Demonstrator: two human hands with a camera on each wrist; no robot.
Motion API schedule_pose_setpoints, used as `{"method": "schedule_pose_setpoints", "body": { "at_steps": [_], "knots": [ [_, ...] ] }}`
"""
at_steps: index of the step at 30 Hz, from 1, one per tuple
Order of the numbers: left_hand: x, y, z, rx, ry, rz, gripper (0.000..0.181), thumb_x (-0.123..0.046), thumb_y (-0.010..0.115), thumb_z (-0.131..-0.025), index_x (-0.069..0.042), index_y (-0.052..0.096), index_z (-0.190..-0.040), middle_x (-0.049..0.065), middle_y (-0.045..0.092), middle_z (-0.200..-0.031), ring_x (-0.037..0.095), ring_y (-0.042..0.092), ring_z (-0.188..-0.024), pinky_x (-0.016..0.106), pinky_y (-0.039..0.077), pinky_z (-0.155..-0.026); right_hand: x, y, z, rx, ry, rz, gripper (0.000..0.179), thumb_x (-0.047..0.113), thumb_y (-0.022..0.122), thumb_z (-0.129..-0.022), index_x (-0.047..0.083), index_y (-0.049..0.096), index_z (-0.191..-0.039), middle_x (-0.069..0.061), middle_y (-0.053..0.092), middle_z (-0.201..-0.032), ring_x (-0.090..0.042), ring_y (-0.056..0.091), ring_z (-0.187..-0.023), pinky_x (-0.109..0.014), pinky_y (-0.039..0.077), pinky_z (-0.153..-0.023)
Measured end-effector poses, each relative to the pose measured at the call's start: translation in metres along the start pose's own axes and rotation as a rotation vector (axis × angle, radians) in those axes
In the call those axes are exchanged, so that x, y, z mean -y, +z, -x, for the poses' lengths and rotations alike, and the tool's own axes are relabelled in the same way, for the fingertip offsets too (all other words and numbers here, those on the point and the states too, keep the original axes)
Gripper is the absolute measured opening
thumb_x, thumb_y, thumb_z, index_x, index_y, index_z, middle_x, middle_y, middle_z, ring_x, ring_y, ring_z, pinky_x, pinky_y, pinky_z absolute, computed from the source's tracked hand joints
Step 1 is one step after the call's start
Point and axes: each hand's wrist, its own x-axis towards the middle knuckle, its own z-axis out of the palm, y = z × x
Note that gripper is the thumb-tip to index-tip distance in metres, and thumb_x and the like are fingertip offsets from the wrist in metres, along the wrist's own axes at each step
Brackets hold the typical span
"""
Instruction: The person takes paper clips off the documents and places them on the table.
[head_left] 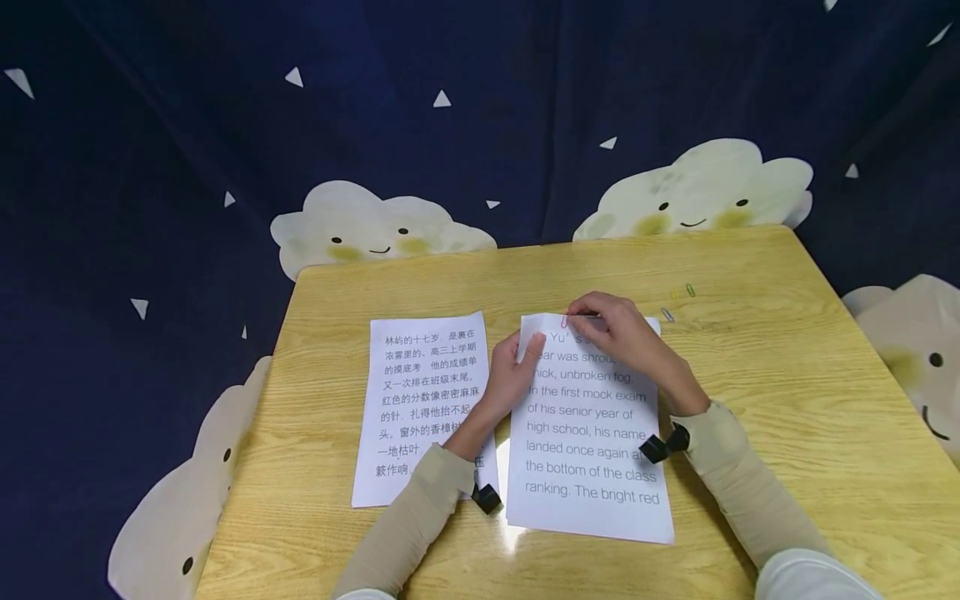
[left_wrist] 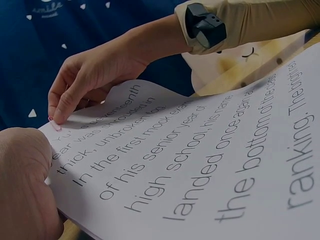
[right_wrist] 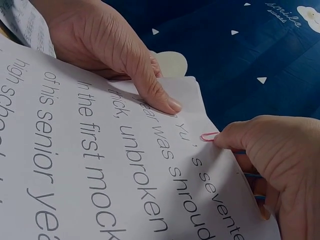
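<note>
In front of me lie printed paper sheets [head_left: 588, 508] with large English text, their top end lifted off the table. My left hand [head_left: 513, 371] grips their upper left edge, thumb on top and fingers underneath. At the top edge my right hand [head_left: 615, 329] pinches a pink paper clip [right_wrist: 209, 136] between thumb and fingers. The clip's loop lies over the print side of the top edge, near the upper left corner. Thin blue lines show between the right fingers in the right wrist view; I cannot tell what they are.
Left of the English sheets lies paper with Chinese text [head_left: 420, 375], partly under my left forearm. Beyond the right hand are a green paper clip [head_left: 691, 290], a yellow paper clip [head_left: 673, 294] and a blue-purple paper clip [head_left: 667, 315] on the wooden table [head_left: 787, 375]. A dark curtain hangs behind.
</note>
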Motion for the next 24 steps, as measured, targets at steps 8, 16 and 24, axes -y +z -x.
{"method": "schedule_pose_setpoints", "body": {
  "at_steps": [8, 16, 24],
  "knots": [
    [0.0037, 0.0014, -0.0007, -0.016, 0.001, -0.008, 0.031, -0.026, 0.046, -0.105, -0.002, 0.063, -0.112, 0.021, 0.068, -0.078, 0.042, 0.065, -0.060, 0.045, 0.055, -0.051, 0.0005, -0.0001, 0.0003, 0.002, 0.019, 0.006, 0.011, 0.017, 0.068, -0.093, 0.013, 0.069, -0.103, 0.003, 0.068, -0.100, -0.010, 0.063, -0.090, -0.032, 0.052, -0.080],
    [0.0046, 0.0027, 0.0002, -0.002, 0.003, 0.003, 0.029, -0.026, 0.046, -0.105, -0.004, 0.063, -0.111, 0.020, 0.069, -0.078, 0.042, 0.065, -0.060, 0.044, 0.056, -0.051, 0.0030, -0.0007, 0.0011, -0.001, 0.037, -0.011, 0.008, 0.017, 0.066, -0.094, 0.012, 0.069, -0.100, 0.003, 0.068, -0.098, -0.011, 0.063, -0.089, -0.036, 0.053, -0.081],
    [0.0033, 0.0034, 0.0008, -0.008, 0.006, 0.002, 0.029, -0.025, 0.047, -0.105, -0.002, 0.063, -0.111, 0.020, 0.069, -0.077, 0.041, 0.065, -0.059, 0.046, 0.055, -0.050, 0.0025, -0.0012, 0.0011, -0.008, 0.052, -0.002, 0.006, 0.018, 0.067, -0.094, 0.014, 0.069, -0.098, 0.004, 0.067, -0.097, -0.011, 0.062, -0.089, -0.038, 0.053, -0.082]
  ]
}}
